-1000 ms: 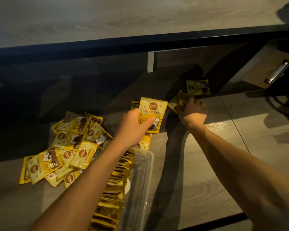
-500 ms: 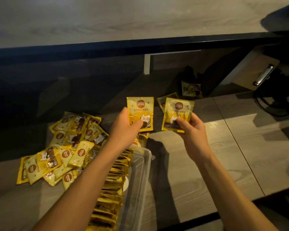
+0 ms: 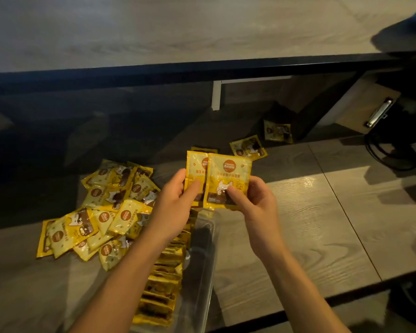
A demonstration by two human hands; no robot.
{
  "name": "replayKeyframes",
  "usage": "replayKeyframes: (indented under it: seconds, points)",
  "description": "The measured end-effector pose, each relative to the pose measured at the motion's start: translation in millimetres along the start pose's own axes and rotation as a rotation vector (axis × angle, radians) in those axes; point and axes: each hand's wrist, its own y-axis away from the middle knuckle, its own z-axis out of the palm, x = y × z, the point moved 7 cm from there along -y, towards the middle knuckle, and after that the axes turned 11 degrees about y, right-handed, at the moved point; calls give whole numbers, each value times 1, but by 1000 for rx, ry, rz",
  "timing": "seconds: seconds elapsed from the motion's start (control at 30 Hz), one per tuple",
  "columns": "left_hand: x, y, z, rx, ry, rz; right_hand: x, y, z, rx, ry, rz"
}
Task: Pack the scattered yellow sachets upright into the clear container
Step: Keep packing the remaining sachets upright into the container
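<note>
Two sachets in my hands above the container.

Nearest me, the clear container [image 3: 203, 280] holds an upright row; my left hand [image 3: 175, 203] pinches one sachet [image 3: 194, 169], my right hand [image 3: 255, 200] another sachet [image 3: 228, 181] overlapping it; loose pile [image 3: 101, 207] lies left on the table [image 3: 322, 212].

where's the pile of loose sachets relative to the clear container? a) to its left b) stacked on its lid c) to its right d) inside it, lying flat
a: the loose pile lies on the table left of the container.
</note>
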Motion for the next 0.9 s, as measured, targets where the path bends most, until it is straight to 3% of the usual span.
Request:
replayKeyframes:
  seconds: [0.07,0.2,0.27,0.37,0.47,0.67,0.8,0.9]
  points:
    - [1,3,5,-24,-17,12,-2,2,5,67,213,-70]
    - [-6,4,3,-20,-183,16,-11,9,18,110,924,-389]
    - [-10,5,-4,-8,-200,5,-8,1,15,45,916,-439]
    - [-10,3,-13,42,-192,-7,4,-41,-20,155,721,-216]
    - [-11,-1,-14,72,-175,-24,22,-103,-63,268,988,61]
    - [-12,-13,-11,88,-175,-19,29,-204,-53,-242,1651,-1]
    - [-14,-20,-10,99,-166,-23,40,-224,-52,-381,1828,-31]
    - [-13,-23,-11,114,-165,-17,46,-231,-52,-386,1791,6]
